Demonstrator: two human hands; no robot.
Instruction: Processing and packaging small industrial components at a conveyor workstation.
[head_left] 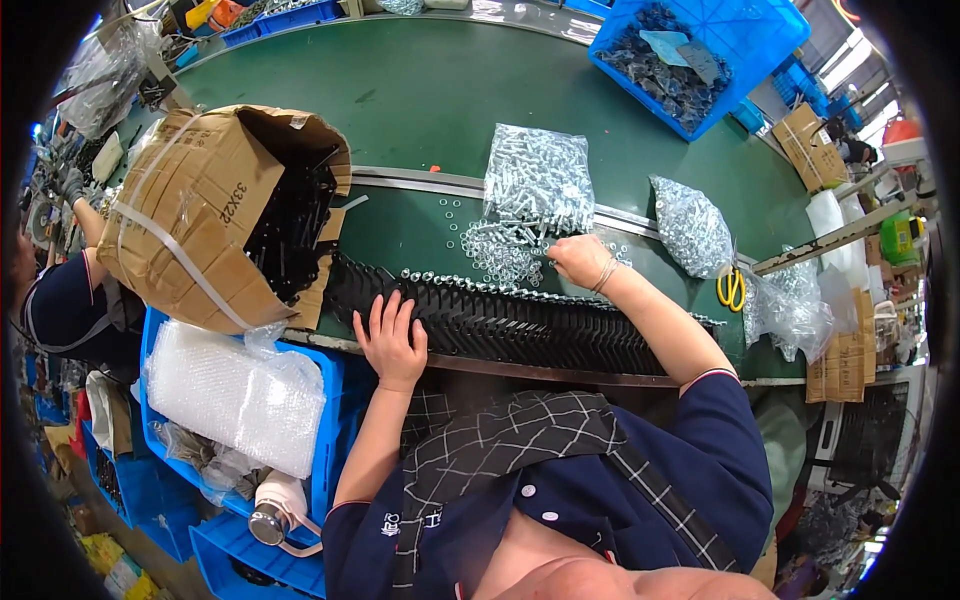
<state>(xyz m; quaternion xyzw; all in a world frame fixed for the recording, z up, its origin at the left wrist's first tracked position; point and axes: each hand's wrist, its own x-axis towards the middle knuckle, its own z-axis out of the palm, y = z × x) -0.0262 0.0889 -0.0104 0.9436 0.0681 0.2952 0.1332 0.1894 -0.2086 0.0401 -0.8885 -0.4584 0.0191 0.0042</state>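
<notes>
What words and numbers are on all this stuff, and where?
Carton: big dark figures, readable, but I don't copy print.
Shirt: white characters beside the apron strap, partly covered; not copied either.
Small box at far right: dark marks, too small to read.

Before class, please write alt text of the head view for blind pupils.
A person's left hand rests on a row of black parts, the right hand at a pile of metal rings, on a green table. A bag of silver fasteners lies beyond the pile; an open carton of black pieces is at left.
</notes>
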